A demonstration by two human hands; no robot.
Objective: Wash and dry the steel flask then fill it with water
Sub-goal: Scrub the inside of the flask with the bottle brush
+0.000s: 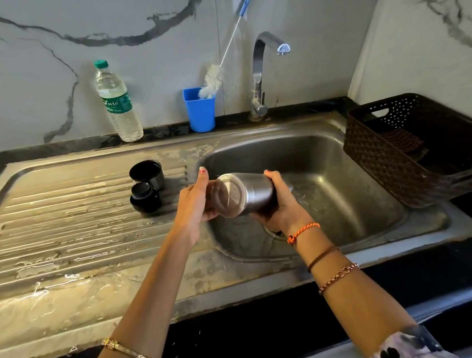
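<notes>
A: What do the hands have?

B: Both are on the cylindrical brushed-steel flask (242,192). The right hand (282,203) wraps its curled fingers round the body from the right side. The left hand (193,203) cups the flask's flat base, thumb pointing up, palm against the metal.

A: Where is the flask?

B: Just right of the frame's centre, lying roughly on its side above the left part of the stainless-steel sink basin (346,184), base toward the camera and mouth pointing away. The mouth is hidden, so I cannot tell what is in it.

A: And around it?

B: Left of the hands, on the ribbed steel draining board (58,220), stand 2 black round caps: a black cup-shaped lid (147,175) behind, a smaller black stopper (144,197) just in front, close together. At upper centre, the curved chrome tap (264,68) rises behind the basin. Left of it a blue plastic cup (200,109) holds a white-bristled bottle brush with a blue handle (213,80), leaning against the marble wall. Farther left stands a clear plastic water bottle with a green cap (116,104). At the right edge sits a dark brown woven-plastic basket (384,163), beside the basin.
</notes>
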